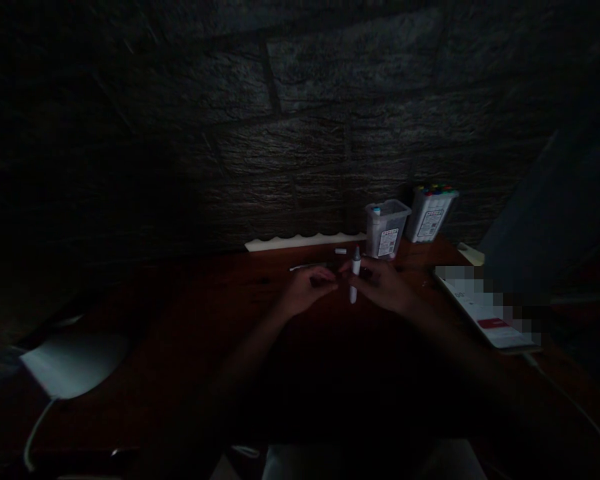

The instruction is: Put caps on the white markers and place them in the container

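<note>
In the dim head view, my right hand [380,283] is closed around a white-bodied marker [355,273], held nearly upright. Its grey upper end shows a small reddish tip pointing up, with no cap on it. My left hand [310,290] is just to the left, its thumb and fingers apart and nothing visible between them. Behind the hands a small white cap-like piece [341,251] lies on the wooden table [220,300]. A thin pen-like stick [300,267] lies just beyond my left hand.
A clear plastic bin [387,227] holding a blue-ended marker stands behind my right hand. Beside it is a second bin [431,217] full of coloured markers. A lit tablet [480,313] with a cable lies right, a white lamp-like object [73,363] left. A brick wall [310,147] rises behind.
</note>
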Available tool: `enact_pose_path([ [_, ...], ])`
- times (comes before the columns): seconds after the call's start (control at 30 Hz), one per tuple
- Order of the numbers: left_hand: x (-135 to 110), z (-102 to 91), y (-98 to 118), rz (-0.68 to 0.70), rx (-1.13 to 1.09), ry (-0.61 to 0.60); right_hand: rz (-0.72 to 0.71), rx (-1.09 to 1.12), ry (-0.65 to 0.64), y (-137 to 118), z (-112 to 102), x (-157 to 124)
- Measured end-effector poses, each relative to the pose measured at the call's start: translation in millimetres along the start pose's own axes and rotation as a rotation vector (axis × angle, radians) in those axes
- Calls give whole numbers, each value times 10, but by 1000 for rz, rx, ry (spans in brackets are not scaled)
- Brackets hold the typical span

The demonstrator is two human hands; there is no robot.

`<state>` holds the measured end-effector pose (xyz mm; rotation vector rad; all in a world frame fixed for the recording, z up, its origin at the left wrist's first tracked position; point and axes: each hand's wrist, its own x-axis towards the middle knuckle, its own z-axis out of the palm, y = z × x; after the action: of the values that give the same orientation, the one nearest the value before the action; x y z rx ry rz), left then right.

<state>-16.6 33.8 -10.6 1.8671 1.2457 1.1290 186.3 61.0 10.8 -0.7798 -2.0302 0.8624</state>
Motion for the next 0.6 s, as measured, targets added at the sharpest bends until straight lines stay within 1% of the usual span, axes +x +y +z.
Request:
enact_pose_path([
  [0.07, 17, -51, -23, -32, 12, 87, 62, 72, 15, 6, 12, 0],
  [0.13, 24, -78, -43, -54, 13, 147, 88, 157, 38, -5, 25, 3],
  [0.27, 17, -83, -51, -62, 15, 191, 120, 369, 46, -62, 78, 13],
  [0.37, 15, -74, -40, -64, 8, 196, 211, 487, 59, -102, 143, -1],
  [0.47, 19, -68, -32, -50, 9, 192, 288, 472, 99, -130, 195, -26],
  [0.53, 26, -65, -32, -49, 9, 197, 295, 437, 132, -135, 215, -32],
  [0.6, 32, -58, -36, -44, 14, 196, 281, 463, 178, -124, 230, -20],
])
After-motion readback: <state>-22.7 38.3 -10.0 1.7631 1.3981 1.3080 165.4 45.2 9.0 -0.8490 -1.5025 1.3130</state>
